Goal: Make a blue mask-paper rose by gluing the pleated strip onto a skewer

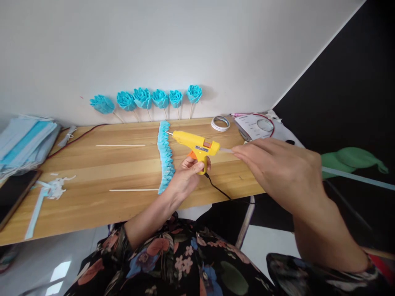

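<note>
My left hand (pixel 191 169) is wrapped round the handle of a yellow glue gun (pixel 193 142), whose metal nozzle points left. At the gun's back end, my right hand (pixel 277 168) pinches a translucent glue stick (pixel 226 150) that sticks out of the gun. Beneath the nozzle lies a blue pleated strip (pixel 166 156), running from the back of the table towards the front. One thin wooden stick (pixel 134 190) touches the strip's near end. Another wooden stick (pixel 120 145) lies farther back, apart from the strip.
Several blue flowers on sticks (pixel 142 98) lean against the wall. A tape roll (pixel 220 123) and papers (pixel 251 125) lie at back right. Face masks (pixel 27 137), a phone (pixel 15 195) and white scraps (pixel 55 188) are on the left. The gun's black cord (pixel 219 189) hangs over the front edge.
</note>
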A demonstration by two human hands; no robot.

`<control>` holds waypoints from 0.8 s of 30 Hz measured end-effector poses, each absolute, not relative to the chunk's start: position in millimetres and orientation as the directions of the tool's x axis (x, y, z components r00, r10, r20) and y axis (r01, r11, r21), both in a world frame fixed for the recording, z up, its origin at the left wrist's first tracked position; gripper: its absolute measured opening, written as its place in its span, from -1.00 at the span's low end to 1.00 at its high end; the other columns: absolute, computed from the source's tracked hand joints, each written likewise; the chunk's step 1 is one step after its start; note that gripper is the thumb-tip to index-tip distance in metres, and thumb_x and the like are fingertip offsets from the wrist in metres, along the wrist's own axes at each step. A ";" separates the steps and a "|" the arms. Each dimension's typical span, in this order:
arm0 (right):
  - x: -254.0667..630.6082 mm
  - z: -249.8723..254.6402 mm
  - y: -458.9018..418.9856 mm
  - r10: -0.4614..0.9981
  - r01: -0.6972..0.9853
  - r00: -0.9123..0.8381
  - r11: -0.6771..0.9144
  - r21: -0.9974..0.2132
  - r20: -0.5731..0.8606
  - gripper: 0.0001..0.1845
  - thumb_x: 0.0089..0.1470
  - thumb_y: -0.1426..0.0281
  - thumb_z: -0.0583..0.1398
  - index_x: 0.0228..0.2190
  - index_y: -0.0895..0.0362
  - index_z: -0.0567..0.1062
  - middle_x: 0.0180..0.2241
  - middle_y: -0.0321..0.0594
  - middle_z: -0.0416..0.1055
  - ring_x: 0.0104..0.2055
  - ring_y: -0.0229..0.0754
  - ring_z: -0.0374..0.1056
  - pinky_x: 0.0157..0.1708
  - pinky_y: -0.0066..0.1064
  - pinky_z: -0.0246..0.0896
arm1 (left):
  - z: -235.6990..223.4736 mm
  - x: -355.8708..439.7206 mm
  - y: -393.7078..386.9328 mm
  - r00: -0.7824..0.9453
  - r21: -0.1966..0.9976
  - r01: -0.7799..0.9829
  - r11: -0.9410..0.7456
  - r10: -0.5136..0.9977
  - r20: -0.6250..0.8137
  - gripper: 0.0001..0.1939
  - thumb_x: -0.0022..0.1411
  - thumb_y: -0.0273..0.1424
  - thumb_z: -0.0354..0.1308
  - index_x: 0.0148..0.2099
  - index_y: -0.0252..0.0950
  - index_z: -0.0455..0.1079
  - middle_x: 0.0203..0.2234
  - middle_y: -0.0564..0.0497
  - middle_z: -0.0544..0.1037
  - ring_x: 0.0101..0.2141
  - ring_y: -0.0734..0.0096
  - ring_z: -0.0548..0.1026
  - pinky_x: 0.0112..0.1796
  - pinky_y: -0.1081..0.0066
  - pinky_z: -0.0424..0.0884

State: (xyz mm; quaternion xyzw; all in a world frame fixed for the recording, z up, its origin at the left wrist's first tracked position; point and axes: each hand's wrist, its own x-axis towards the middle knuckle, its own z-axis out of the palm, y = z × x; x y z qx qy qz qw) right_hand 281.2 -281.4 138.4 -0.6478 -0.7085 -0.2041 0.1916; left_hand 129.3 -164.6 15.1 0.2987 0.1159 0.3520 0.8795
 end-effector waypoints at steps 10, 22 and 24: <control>276.6 125.2 -260.4 0.890 0.977 -0.142 0.195 -0.080 0.434 -0.66 0.31 0.27 0.19 0.07 0.06 0.47 0.02 -0.10 0.57 -0.02 -0.02 0.51 -0.20 -0.28 0.38 | 7.2 130.3 -165.2 0.743 0.577 -0.526 0.625 0.668 -0.046 -0.58 -0.11 -0.24 0.62 -0.24 -0.30 0.59 -0.39 0.05 0.58 -0.39 0.48 0.44 -0.23 0.42 0.31; 277.3 126.2 -250.7 0.923 0.984 -0.102 0.149 -0.101 0.370 -0.79 0.30 0.19 0.20 -0.20 0.05 0.53 -0.20 -0.17 0.62 -0.17 -0.08 0.52 -0.36 -0.33 0.23 | 11.3 134.1 -174.5 0.746 0.610 -0.479 0.631 0.659 -0.097 -0.57 -0.23 -0.26 0.65 -0.30 -0.28 0.60 -0.39 0.07 0.58 -0.39 0.49 0.42 -0.26 0.42 0.33; 276.6 123.9 -253.6 0.919 0.982 -0.103 0.154 -0.108 0.380 -0.77 0.29 0.16 0.21 -0.20 0.04 0.54 -0.20 -0.17 0.63 -0.19 -0.09 0.53 -0.37 -0.33 0.24 | 9.8 134.3 -176.1 0.740 0.616 -0.479 0.625 0.665 -0.099 -0.55 -0.23 -0.25 0.65 -0.28 -0.27 0.61 -0.37 0.06 0.59 -0.38 0.49 0.43 -0.26 0.42 0.35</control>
